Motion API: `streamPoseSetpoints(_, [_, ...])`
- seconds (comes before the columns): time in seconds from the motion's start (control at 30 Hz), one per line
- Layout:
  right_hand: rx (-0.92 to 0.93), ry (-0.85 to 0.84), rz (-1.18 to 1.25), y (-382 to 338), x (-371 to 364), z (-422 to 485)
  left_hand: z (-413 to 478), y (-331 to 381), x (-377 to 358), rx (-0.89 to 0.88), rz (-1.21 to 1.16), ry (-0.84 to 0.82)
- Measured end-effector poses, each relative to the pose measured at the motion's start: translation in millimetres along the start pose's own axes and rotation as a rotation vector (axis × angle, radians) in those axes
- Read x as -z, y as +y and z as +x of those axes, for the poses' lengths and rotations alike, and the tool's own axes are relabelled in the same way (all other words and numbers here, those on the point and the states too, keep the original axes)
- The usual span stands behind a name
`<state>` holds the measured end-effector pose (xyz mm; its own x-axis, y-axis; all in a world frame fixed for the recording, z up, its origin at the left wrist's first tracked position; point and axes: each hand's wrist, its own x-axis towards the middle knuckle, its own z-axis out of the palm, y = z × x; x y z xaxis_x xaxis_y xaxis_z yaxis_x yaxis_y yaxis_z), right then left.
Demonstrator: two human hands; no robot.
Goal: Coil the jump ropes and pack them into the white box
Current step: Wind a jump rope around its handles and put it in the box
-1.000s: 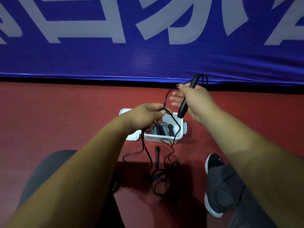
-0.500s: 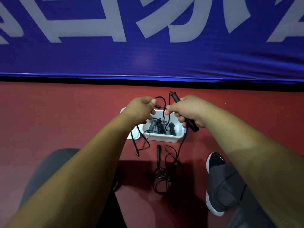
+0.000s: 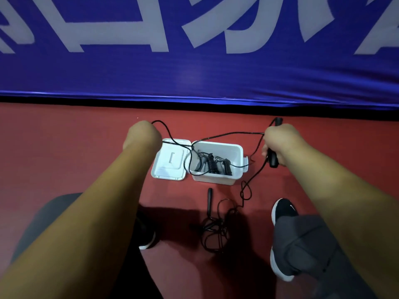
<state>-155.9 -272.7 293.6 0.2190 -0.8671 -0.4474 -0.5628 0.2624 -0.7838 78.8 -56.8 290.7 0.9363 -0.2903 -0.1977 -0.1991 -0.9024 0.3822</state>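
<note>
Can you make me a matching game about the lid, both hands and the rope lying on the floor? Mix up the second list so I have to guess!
Things:
1. lid
2. right hand
3. left hand
4. loose jump rope

What each one is doing:
a. holds the thin cord
b. lies tangled on the red floor
c. grips the black handle
d. lies open beside the white box

Pairs: 1-d, 2-c, 3-a, 4-b.
</note>
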Motion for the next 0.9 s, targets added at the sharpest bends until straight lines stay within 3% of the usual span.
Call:
streamPoseSetpoints(0.13, [-0.030, 0.069, 0.241, 2.3, 16.9, 7.7, -7.6, -10.6, 7.0, 0.096, 0.389, -0.117])
streamPoseSetpoints(0.37, [0.058, 0.058, 0.480, 3.8, 29.1, 7.6, -15.7, -24.6, -4.4, 0.048, 0.549, -0.151])
streamPoseSetpoints(0.57, [0.075, -0.173, 0.598, -9.5, 21.3, -6.5, -27.1, -22.6, -30.5, -0.211, 0.864, -0.535])
streamPoseSetpoints(0.63, [0.043, -0.259, 0.649, -14.9, 14.4, -13.0, -36.5, -8.7, -39.1, -0.369, 0.785, -0.526])
streamPoseSetpoints(0.7, [-0.007, -0.338, 0.708, -19.4, 7.4, -21.4, -44.7, 5.5, -44.4, -0.495, 0.462, -0.523])
streamPoseSetpoints(0.8, [-0.080, -0.424, 0.815, -23.2, -1.6, -30.6, -67.1, 27.8, -49.8, -0.571, -0.072, -0.764])
streamPoseSetpoints(0.9, [-0.111, -0.460, 0.891, -29.4, -4.8, -36.4, -81.4, 39.3, -67.5, -0.668, -0.184, -0.900])
